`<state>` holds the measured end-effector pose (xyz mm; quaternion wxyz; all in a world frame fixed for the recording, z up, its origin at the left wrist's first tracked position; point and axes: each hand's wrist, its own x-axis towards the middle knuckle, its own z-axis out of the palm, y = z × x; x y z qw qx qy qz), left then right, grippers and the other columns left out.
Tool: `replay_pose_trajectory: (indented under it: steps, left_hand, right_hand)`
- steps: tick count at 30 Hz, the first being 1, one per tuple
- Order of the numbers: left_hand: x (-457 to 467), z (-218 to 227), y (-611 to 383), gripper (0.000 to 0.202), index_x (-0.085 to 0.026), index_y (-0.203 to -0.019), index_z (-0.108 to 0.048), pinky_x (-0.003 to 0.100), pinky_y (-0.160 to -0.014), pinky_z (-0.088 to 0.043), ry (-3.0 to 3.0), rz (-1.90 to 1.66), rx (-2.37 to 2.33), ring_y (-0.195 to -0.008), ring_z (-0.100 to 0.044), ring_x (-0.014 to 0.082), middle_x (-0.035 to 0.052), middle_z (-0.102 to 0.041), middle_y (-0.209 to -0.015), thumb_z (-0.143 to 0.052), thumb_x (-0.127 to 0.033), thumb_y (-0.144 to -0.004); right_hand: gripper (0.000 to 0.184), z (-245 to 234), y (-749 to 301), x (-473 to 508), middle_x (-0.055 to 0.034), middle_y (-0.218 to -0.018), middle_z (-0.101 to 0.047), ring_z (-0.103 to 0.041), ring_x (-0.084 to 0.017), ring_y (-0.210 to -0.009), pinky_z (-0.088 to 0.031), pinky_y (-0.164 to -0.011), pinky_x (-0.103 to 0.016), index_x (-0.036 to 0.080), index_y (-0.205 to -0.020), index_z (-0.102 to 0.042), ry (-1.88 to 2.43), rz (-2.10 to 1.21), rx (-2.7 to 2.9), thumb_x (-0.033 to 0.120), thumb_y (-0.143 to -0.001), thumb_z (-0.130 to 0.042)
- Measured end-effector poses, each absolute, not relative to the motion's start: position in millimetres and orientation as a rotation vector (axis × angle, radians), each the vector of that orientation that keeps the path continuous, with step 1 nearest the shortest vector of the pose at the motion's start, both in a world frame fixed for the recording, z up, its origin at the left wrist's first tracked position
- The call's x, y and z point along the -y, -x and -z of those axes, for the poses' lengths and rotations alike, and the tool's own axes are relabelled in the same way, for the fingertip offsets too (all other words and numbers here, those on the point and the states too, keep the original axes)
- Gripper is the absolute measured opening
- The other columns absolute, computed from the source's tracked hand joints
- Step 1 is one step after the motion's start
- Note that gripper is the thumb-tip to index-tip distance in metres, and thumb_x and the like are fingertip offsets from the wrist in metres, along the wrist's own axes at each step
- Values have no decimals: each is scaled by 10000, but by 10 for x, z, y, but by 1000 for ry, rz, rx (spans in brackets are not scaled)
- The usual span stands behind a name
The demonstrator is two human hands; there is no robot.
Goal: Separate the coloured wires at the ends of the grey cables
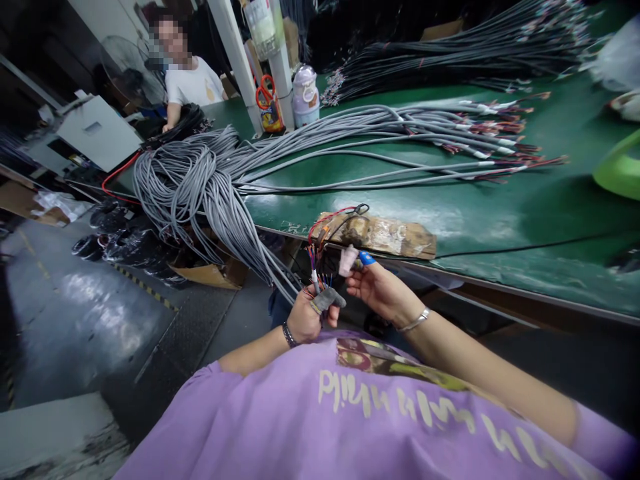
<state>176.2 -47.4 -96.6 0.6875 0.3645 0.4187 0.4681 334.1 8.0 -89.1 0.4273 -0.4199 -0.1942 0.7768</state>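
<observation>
My left hand (pixel 307 317) is closed round the stripped end of a grey cable (pixel 280 280), with thin coloured wires (pixel 316 257) fanning up out of my fist; the thumb wears a grey finger cot. My right hand (pixel 377 288) is beside it, fingers curled, with a white cot and a blue cot on the fingertips pinching at the wires near a small fixture (pixel 373 233) wrapped in brown tape at the bench edge. The cable runs up to a big bundle of grey cables (pixel 200 180) hanging over the green bench (pixel 475 207).
More grey cables with stripped coloured ends (pixel 500 140) lie across the bench, and a darker bundle (pixel 475 47) is farther back. A white post (pixel 240 67), red scissors (pixel 265 93) and a white jar (pixel 306 93) stand behind. A person in a white shirt (pixel 193 80) sits at the far left.
</observation>
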Motion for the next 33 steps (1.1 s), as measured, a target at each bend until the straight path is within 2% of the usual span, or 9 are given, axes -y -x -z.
replay_pose_trajectory:
  steps: [7, 11, 14, 18, 21, 25, 28, 33]
  left_hand:
    - [483, 986, -1772, 519, -113, -758, -663, 205, -419, -374, -829, -1021, -955, -407, -487, 75, -6, -569, -530, -730, -621, -677]
    - [453, 994, -1823, 539, -118, -870, -684, 221, -580, -444, -843, -1022, -987, -623, -633, 134, 54, -680, -697, -743, -613, -667]
    - [426, 1025, -1837, 528, -128, -921, -685, 242, -676, -467, -876, -1035, -987, -761, -660, 164, 90, -716, -833, -739, -595, -679]
    - [440, 1052, -1826, 521, -122, -914, -658, 218, -580, -438, -971, -872, -1028, -639, -620, 124, 81, -699, -821, -664, -612, -738]
    - [475, 1074, -1836, 424, -124, -880, -643, 209, -548, -419, -1080, -742, -1017, -564, -554, 94, 38, -658, -741, -692, -524, -747]
    - [502, 1146, -1865, 280, -154, -923, -654, 244, -684, -485, -1204, -754, -1039, -706, -577, 129, 22, -663, -808, -751, -300, -706]
    - [506, 1186, -1867, 279, -171, -997, -655, 270, -766, -500, -1263, -787, -1076, -808, -598, 160, 26, -673, -869, -710, -216, -728]
    - [526, 1158, -1844, 356, -187, -1118, -616, 322, -910, -484, -1276, -883, -1043, -957, -602, 187, 42, -673, -1020, -627, -140, -765]
  right_hand:
    - [203, 988, -3361, -17, -29, -729, -660, -561, -106, -568, -501, -553, -220, 193, -796, -664, 1024, -1965, 499, 389, -840, -637]
    - [216, 1014, -3410, -1, -24, -744, -657, -557, -116, -581, -500, -569, -248, 194, -755, -640, 1016, -1908, 593, 389, -729, -730]
    - [273, 959, -3485, 33, -20, -747, -656, -543, -121, -600, -476, -568, -251, 197, -738, -646, 1139, -1741, 825, 416, -653, -785]
    - [306, 806, -3578, 146, -24, -757, -662, -540, -140, -641, -469, -605, -269, 204, -783, -689, 1195, -1504, 1246, 481, -675, -764]
    - [348, 737, -3595, 254, -36, -772, -673, -566, -171, -655, -492, -627, -308, 208, -823, -682, 1092, -1583, 1419, 532, -708, -735]
    - [391, 790, -3586, 344, -49, -787, -678, -597, -208, -722, -511, -685, -334, 208, -851, -667, 1086, -1527, 1518, 554, -688, -751]
    - [405, 846, -3597, 375, -59, -816, -688, -602, -217, -736, -504, -694, -340, 210, -877, -654, 1184, -1392, 1514, 558, -692, -744]
    - [307, 808, -3569, 460, -42, -749, -659, -563, -195, -666, -471, -631, -319, 214, -817, -641, 1191, -1293, 1707, 511, -752, -685]
